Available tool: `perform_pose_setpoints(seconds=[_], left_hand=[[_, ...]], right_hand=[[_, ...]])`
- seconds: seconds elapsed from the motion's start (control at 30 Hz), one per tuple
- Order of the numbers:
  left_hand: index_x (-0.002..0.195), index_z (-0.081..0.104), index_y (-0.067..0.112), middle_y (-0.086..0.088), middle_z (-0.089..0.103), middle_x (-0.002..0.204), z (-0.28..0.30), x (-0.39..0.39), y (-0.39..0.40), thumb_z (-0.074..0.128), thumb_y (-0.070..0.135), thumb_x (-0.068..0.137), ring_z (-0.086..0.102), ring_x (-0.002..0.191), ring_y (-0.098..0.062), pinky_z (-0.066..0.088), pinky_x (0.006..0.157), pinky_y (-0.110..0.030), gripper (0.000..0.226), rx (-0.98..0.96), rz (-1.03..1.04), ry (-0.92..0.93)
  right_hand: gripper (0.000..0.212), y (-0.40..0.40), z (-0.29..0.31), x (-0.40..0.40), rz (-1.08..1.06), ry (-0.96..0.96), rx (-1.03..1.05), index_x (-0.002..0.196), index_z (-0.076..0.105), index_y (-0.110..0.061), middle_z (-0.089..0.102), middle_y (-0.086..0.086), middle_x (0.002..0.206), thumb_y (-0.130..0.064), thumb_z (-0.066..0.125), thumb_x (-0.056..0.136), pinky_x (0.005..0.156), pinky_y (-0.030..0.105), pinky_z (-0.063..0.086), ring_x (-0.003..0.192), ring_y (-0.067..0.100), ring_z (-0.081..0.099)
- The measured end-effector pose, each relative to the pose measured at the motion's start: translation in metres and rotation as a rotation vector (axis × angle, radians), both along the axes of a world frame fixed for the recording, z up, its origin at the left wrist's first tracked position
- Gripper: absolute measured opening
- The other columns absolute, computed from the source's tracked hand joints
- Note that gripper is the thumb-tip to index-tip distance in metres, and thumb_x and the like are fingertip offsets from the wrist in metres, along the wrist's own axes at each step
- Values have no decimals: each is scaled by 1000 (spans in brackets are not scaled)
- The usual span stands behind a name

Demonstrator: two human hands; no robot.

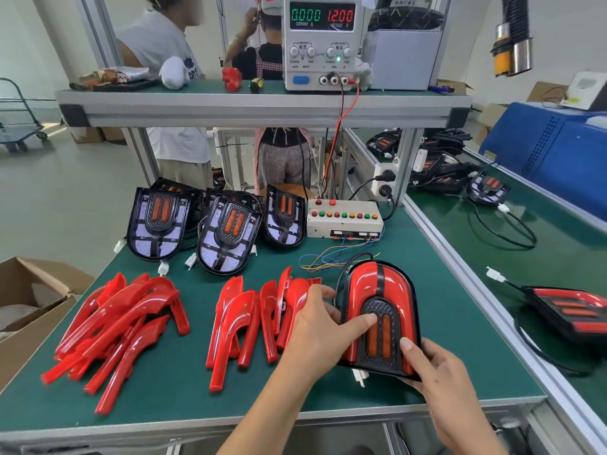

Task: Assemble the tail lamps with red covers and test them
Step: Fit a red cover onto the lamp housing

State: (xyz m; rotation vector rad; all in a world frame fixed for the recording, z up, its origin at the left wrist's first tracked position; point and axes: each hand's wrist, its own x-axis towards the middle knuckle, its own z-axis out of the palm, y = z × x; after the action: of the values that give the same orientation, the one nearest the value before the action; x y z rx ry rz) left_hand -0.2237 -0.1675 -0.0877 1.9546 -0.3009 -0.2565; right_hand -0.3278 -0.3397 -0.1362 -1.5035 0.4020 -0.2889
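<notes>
A tail lamp [381,297] with both red covers fitted stands tilted on the green mat, right of centre. My left hand [320,326] grips its left side, thumb pressing on the black centre panel. My right hand [437,372] holds its lower right corner, thumb on the front. Two piles of loose red covers lie to the left: a big one [121,326] and a smaller one [253,320]. Three uncovered black lamps [226,234] lean at the back. A button test box [345,218] sits behind the held lamp, coloured wires trailing from it.
A power supply [320,44] on the upper shelf reads 0.000 A and 12.00 V. One covered lamp [571,310] lies on the right-hand bench with more lamps farther back. A cardboard box [29,300] stands at the left. Two people stand behind the bench.
</notes>
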Motion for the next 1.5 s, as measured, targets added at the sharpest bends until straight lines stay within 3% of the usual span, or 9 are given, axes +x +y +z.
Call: perform_pose_setpoints(seconds=[0.1, 0.2, 0.4, 0.67, 0.83, 0.97, 1.1, 1.3, 1.5], left_hand=[[97, 62, 29, 13, 65, 84, 0, -1, 0, 73, 83, 57, 59, 71, 2, 45, 62, -12, 67, -27, -30, 49], [85, 71, 18, 1, 74, 77, -2, -1, -2, 76, 84, 57, 64, 67, -6, 55, 68, -26, 72, -147, -105, 162], [103, 73, 24, 0, 77, 105, -7, -8, -6, 78, 72, 70, 73, 101, -18, 57, 97, -40, 58, -335, -175, 329], [116, 61, 28, 3, 74, 116, 0, -20, -14, 64, 64, 88, 73, 105, -18, 61, 80, -38, 46, -478, -222, 457], [125, 56, 18, -3, 74, 119, -2, -19, -11, 61, 51, 95, 72, 108, -24, 58, 92, -53, 45, -580, -219, 523], [128, 55, 17, -3, 73, 120, -1, -17, -7, 61, 47, 96, 72, 109, -24, 56, 95, -55, 44, -590, -213, 522], [123, 56, 13, -7, 72, 120, -4, -21, -9, 65, 43, 95, 70, 108, -23, 55, 96, -56, 42, -597, -220, 476], [116, 60, 10, -12, 69, 111, -7, -25, -13, 68, 36, 94, 63, 102, -23, 44, 104, -60, 36, -635, -211, 421], [118, 62, 14, -13, 71, 119, -8, -25, -9, 66, 36, 96, 66, 111, -27, 47, 107, -56, 31, -611, -197, 405]], right_hand=[[58, -2, 1, 0, -10, -13, 61, 114, 72, -10, 79, 12, 102, -49, 73, 71, 71, 25, 62, 95, 25, 77], [59, -2, 1, -1, -17, -21, 80, 114, 73, -10, 79, 12, 103, -49, 74, 70, 71, 24, 61, 95, 24, 77], [55, -4, 0, -3, -16, -36, 77, 113, 74, -13, 79, 11, 104, -48, 74, 71, 74, 28, 63, 98, 26, 77], [41, -2, 5, -6, 1, -36, 59, 107, 78, -27, 78, 9, 109, -51, 78, 74, 89, 42, 60, 103, 27, 75], [62, -5, 25, -10, 90, 43, -187, 110, 75, -42, 79, -8, 108, -82, 71, 63, 90, 34, 54, 101, 9, 74], [69, -10, 41, -5, -11, 59, -376, 137, 55, -39, 64, -25, 128, -68, 67, 76, 100, 24, 45, 111, -17, 58], [68, -15, 75, 18, -152, -87, -654, 144, 49, -35, 48, -23, 139, -70, 59, 87, 109, 22, 32, 129, -14, 43], [58, -10, 126, 79, 122, 30, -1013, 126, 66, -32, 61, -18, 120, -70, 58, 83, 95, 22, 39, 110, 2, 55], [24, -14, 131, 99, 268, 132, -830, 93, 72, -34, 73, -13, 86, -51, 80, 79, 71, 24, 52, 76, 1, 67]])
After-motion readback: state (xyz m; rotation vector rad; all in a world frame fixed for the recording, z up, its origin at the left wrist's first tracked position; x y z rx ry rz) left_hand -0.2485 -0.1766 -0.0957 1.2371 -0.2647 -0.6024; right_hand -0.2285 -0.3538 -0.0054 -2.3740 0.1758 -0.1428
